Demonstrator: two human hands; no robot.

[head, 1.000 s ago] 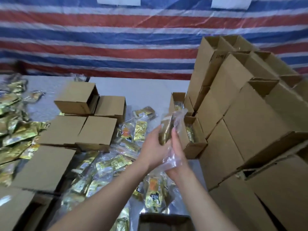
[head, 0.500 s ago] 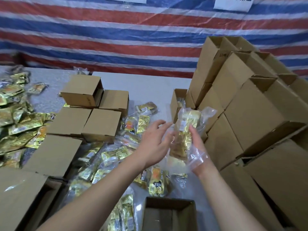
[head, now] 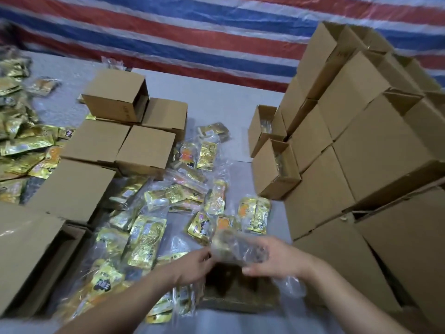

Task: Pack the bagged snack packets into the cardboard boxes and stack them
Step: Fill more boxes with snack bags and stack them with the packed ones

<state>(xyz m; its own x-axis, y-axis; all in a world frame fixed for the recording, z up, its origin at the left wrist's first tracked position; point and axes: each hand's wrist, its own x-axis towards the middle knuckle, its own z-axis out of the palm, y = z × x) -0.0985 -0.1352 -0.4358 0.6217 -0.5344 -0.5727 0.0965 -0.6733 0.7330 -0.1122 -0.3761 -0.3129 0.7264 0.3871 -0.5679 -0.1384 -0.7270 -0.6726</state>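
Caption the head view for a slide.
Both hands hold a bagged snack packet above an open cardboard box.

Two hands (head: 192, 266), one bagged bundle (head: 237, 249) held, six boxes (head: 144, 150) at left, stacked boxes (head: 375, 150) and loose packets (head: 147, 239) too many to count.

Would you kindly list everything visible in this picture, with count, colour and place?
held bagged packet: one, clear bag with gold contents, above the near open box
open box: one, brown, near edge under the hands
bagged snack packets: many, gold and orange in clear bags, table centre
loose gold packets: many, far left
low cardboard boxes: several, brown, left
stacked boxes: many, brown, right
table: one, grey
striped tarpaulin: red, white, blue, behind
left hand: touches the bag's left end
right hand: fingers curled round the bag
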